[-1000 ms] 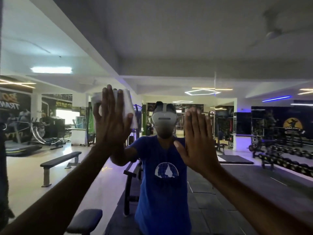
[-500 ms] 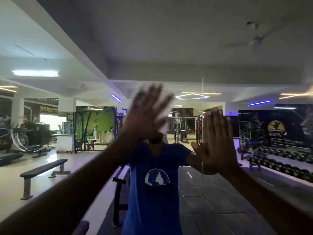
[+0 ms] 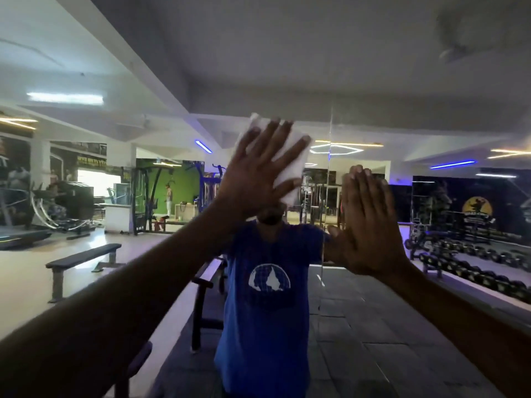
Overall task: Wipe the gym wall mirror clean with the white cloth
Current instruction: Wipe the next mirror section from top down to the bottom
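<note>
White cloth (image 3: 287, 165) pinned flat against mirror (image 3: 402, 81) under left hand (image 3: 258, 173), fingers splayed to spread pressure across fabric. Right hand (image 3: 370, 222) just right of it, palm flat on glass, fingers straight together (likely bracing), holding nothing.

White cloth (image 3: 290, 165); blue, globe-printed T-shirt (image 3: 264, 326)

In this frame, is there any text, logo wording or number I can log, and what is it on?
None can be read.
Dark wall banners reflected at left: yellow lettering, too blurred.
Round yellow emblem on the dark wall at right: wording beneath it too small.
Blue T-shirt: white globe graphic only, no words visible.
White cloth: blank.
</note>
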Demonstrator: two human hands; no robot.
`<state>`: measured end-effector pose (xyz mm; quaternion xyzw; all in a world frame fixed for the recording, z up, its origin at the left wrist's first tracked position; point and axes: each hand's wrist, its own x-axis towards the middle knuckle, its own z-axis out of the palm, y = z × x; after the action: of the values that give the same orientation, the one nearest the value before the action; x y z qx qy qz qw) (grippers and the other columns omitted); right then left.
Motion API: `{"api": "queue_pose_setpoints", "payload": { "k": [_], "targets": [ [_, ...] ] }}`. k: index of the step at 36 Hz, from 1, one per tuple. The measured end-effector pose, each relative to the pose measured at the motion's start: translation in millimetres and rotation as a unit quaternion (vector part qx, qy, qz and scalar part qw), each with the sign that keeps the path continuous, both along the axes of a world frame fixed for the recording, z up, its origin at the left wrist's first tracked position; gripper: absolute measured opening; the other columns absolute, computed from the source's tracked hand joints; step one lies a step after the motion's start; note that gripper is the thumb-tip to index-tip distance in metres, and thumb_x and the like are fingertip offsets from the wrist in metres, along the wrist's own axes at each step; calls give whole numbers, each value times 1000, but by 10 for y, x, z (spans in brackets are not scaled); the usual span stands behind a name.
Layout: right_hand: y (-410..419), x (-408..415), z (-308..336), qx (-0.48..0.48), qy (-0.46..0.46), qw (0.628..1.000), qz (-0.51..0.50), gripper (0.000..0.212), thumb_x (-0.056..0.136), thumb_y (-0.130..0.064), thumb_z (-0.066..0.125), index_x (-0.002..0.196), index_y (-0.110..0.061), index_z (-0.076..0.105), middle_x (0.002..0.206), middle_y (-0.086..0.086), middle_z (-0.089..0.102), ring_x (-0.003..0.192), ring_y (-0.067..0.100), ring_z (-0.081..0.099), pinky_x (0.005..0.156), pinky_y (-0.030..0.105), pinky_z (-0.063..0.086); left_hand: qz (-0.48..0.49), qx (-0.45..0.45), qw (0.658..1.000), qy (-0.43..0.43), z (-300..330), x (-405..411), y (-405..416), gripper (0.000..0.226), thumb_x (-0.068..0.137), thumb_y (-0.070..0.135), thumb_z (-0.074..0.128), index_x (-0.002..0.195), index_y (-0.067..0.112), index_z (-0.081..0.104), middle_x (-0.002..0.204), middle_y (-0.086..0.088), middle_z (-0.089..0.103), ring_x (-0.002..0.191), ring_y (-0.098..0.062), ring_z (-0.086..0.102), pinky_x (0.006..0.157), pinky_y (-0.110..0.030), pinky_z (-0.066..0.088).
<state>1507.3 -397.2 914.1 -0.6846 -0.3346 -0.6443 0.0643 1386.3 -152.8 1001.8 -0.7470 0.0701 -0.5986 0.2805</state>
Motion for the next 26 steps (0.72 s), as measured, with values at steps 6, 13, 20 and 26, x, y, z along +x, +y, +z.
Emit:
{"api": "queue_pose_setpoints", "payload": {
  "k": [6,13,20,26],
  "targets": [
    [14,34,-142,76,49,995,35,88,103,-54,31,166,4,11,175,24,2,164,38,-1,131,60,8,15,-313,939,-141,-322,141,-458,70,109,60,21,169,28,8,176,-16,1,163,-33,1,129,-57,8],
    [-63,41,-147,59,36,996,48,89,103,-50,43,166,5,11,175,25,1,164,39,-3,130,62,12,-9,-23,1000,19,-625,151,-357,72,107,66,29,168,28,22,175,-13,11,163,-31,8,130,-53,10],
    [-11,56,-240,71,29,996,37,90,102,-52,41,164,7,14,174,28,5,163,44,3,131,62,8,21,-392,905,-166,-941,-180,87,71,108,60,20,169,24,14,175,-17,6,163,-33,3,129,-56,9],
    [30,2,-306,63,54,996,22,88,106,-56,28,165,7,11,173,31,2,162,47,1,130,63,5,14,-76,994,78,-1545,27,-342,71,108,64,26,168,28,17,175,-15,5,162,-34,3,129,-57,14]
  ]
}}
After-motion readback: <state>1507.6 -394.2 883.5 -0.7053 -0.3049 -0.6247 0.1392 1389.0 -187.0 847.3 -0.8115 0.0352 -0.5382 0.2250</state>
